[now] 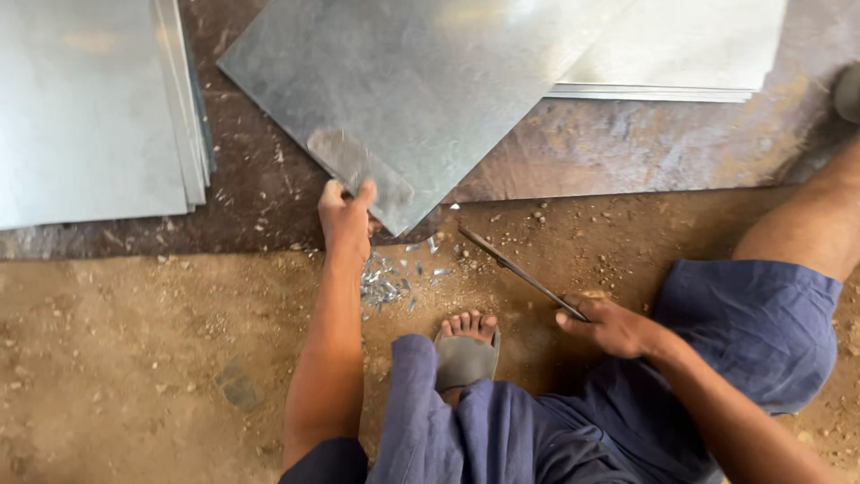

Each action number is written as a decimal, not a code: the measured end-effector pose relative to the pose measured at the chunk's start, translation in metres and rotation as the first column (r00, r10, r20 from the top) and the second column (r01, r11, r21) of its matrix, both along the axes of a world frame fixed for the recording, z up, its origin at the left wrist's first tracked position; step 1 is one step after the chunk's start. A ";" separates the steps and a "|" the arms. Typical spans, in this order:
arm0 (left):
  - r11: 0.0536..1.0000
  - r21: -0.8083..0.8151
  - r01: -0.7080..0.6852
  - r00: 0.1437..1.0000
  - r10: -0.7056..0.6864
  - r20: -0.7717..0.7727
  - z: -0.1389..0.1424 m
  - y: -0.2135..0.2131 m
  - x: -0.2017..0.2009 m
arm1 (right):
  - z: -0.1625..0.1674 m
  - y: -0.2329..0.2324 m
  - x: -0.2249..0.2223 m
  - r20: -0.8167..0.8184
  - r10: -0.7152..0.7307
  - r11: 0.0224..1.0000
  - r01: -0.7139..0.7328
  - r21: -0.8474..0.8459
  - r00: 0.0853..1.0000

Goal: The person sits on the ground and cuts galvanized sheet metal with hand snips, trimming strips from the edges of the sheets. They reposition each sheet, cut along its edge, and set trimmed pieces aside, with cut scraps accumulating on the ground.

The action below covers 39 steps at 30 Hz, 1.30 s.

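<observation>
The left hand (346, 218) sits left of the frame's centre, its fingers and thumb pinched closed on the lower corner of a grey metal sheet (421, 85). The sheet lies flat on a dark rusty plate (627, 148) across the upper half of the frame, its corner pointing down toward the dirt floor (134, 358). The right hand (609, 327), at centre right, is closed around one end of a thin dark metal tool (515, 266), which slants up and left, its tip near the sheet's corner but apart from it. A small heap of shiny metal scraps (385, 285) lies just below the left hand. A sandalled foot (466, 345) rests between the two hands. More sheets are stacked at upper left (90, 108) and upper right (681, 49).
</observation>
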<state>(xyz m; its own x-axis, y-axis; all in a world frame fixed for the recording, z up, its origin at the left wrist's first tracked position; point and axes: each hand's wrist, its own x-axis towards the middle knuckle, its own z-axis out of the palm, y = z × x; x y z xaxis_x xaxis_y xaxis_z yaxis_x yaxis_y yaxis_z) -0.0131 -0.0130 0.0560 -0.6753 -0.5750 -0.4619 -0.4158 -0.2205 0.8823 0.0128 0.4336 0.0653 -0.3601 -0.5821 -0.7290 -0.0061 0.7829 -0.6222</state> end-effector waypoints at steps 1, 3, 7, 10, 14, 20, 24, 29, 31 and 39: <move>1.000 0.000 0.005 0.999 -0.005 0.037 -0.003 -0.007 -0.001 | -0.001 -0.006 -0.009 -0.030 0.082 0.997 -0.081 0.011 0.996; 1.000 0.000 0.018 0.995 -0.018 0.099 -0.006 -0.019 -0.005 | -0.002 -0.022 -0.030 0.067 0.147 0.988 -0.149 0.037 0.987; 1.000 0.006 0.016 0.998 -0.016 0.067 -0.005 -0.026 -0.007 | 0.000 -0.068 -0.068 0.165 0.243 0.951 -0.268 0.155 0.956; 0.998 0.065 0.026 0.999 -0.028 0.030 -0.004 -0.028 -0.006 | 0.000 -0.102 -0.091 0.120 0.384 0.894 -0.402 0.197 0.915; 0.998 0.058 0.029 0.998 -0.032 0.055 -0.003 -0.030 -0.005 | -0.004 -0.124 -0.105 0.347 0.261 0.869 -0.376 0.323 0.901; 0.997 0.077 0.030 0.998 -0.034 0.046 -0.005 -0.033 -0.005 | -0.005 -0.125 -0.108 0.168 0.435 0.879 -0.458 0.135 0.885; 0.995 0.094 0.031 0.999 -0.034 0.031 -0.005 -0.033 -0.003 | -0.002 -0.130 -0.106 0.236 0.402 0.836 -0.460 0.301 0.885; 0.995 0.097 0.025 0.999 -0.027 0.022 -0.004 -0.032 -0.005 | -0.007 -0.131 -0.104 0.273 0.432 0.773 -0.509 0.379 0.860; 0.995 0.100 0.024 1.000 -0.025 0.013 -0.005 -0.032 -0.005 | -0.010 -0.129 -0.099 0.256 0.412 0.779 -0.484 0.398 0.874; 0.993 0.114 0.023 1.000 -0.022 -0.006 -0.003 -0.032 -0.004 | 0.005 -0.141 -0.103 0.322 0.433 0.741 -0.536 0.404 0.842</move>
